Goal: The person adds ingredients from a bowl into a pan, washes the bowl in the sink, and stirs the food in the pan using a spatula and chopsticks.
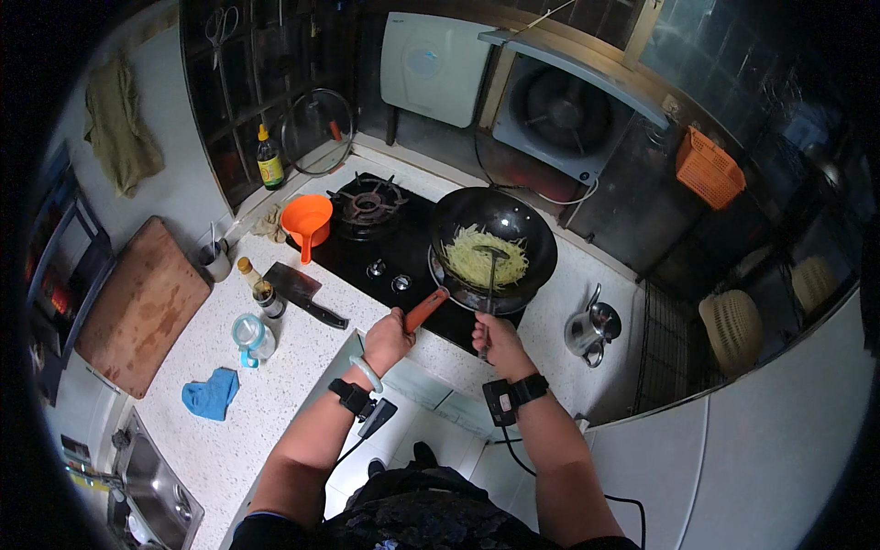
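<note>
A black wok sits over the right burner of the gas stove. In it lies a heap of pale yellow-green shredded vegetable, likely potato. My left hand is closed around the wok's orange-red handle. With my right hand I grip a metal spatula by its handle. The spatula's head rests on the shreds, near the middle of the heap. Black devices with cables are strapped to both of my wrists.
Left of the wok are a bare burner and an orange plastic ladle. A cleaver, a sauce bottle, a lidded jar and a blue cloth lie on the left counter. A metal pot stands at right.
</note>
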A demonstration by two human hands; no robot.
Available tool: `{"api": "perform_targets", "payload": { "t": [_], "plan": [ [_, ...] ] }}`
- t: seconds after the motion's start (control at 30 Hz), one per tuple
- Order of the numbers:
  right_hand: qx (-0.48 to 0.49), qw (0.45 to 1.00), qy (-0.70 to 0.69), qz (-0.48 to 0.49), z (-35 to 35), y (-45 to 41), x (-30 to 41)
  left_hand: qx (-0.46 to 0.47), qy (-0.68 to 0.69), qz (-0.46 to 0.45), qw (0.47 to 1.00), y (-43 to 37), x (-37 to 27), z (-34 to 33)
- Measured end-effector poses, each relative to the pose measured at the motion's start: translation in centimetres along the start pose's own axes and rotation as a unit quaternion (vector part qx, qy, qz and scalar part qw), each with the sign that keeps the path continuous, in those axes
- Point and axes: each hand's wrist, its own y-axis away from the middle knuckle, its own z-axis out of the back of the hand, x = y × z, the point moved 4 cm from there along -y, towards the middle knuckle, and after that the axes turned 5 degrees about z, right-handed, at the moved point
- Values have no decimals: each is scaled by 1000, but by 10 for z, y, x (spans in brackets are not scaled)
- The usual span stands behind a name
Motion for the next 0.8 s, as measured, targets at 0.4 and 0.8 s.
{"api": "perform_targets", "payload": {
  "t": [0.4, 0.8],
  "plan": [
    [-174, 948, 203, 172, 108, 41, 16, 77, -47, 11, 996, 2, 5, -5],
    [-193, 937, 242, 161, 120, 29, 23, 83, -50, 2, 995, -5, -2, -3]
  ]
}}
